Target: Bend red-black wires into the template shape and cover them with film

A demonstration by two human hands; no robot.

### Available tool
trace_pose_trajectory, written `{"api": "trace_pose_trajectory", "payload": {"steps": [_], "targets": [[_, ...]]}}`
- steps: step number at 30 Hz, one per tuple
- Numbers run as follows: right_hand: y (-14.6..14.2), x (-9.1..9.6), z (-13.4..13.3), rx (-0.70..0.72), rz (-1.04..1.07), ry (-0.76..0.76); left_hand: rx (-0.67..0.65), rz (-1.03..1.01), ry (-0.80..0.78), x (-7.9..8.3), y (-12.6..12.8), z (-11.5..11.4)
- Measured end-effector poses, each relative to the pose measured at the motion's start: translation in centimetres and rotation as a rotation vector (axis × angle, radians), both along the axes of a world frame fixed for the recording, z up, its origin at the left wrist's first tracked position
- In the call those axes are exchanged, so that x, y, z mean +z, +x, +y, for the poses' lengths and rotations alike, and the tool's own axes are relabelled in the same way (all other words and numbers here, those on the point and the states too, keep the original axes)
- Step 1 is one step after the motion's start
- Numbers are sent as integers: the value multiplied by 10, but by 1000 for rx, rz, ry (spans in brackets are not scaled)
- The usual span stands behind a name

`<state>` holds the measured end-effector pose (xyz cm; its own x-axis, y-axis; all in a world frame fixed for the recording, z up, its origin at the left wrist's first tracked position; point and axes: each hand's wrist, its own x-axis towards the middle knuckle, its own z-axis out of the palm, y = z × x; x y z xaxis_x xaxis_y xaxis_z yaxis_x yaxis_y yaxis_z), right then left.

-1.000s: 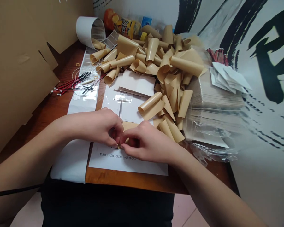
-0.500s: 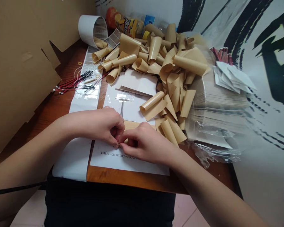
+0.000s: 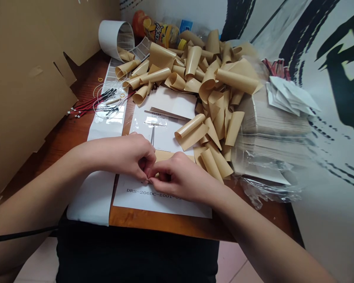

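Observation:
My left hand (image 3: pixel 124 155) and my right hand (image 3: pixel 181 179) meet at the front of the wooden table (image 3: pixel 162 225). Their fingertips pinch together on a tan paper piece (image 3: pixel 163 156) that lies partly under both hands, over a white printed sheet (image 3: pixel 153 200). Both hands have curled, closed fingers. Most of the tan piece is hidden by the hands. A pair of tweezers (image 3: pixel 152 135) lies just beyond my left hand.
A big heap of curled tan paper backings (image 3: pixel 206 82) fills the middle and back of the table. A bagged stack of sheets (image 3: pixel 271 133) sits at right. Red and black wires (image 3: pixel 97 103), a label roll (image 3: pixel 113 37), a drink bottle (image 3: pixel 161 33) and cardboard (image 3: pixel 23 90) stand at left and back.
My hands stay pinched together at the same spot, with only slight finger shifts. The view has drifted a little.

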<state>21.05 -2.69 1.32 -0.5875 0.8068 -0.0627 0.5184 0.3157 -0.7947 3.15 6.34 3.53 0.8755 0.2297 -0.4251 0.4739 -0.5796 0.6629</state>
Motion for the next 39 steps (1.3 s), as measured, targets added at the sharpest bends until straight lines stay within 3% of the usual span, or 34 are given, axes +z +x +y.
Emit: {"api": "trace_pose_trajectory", "payload": {"steps": [39], "targets": [[1,-1,2,-11,26,-62,12,4,9,0,1,-1]]}}
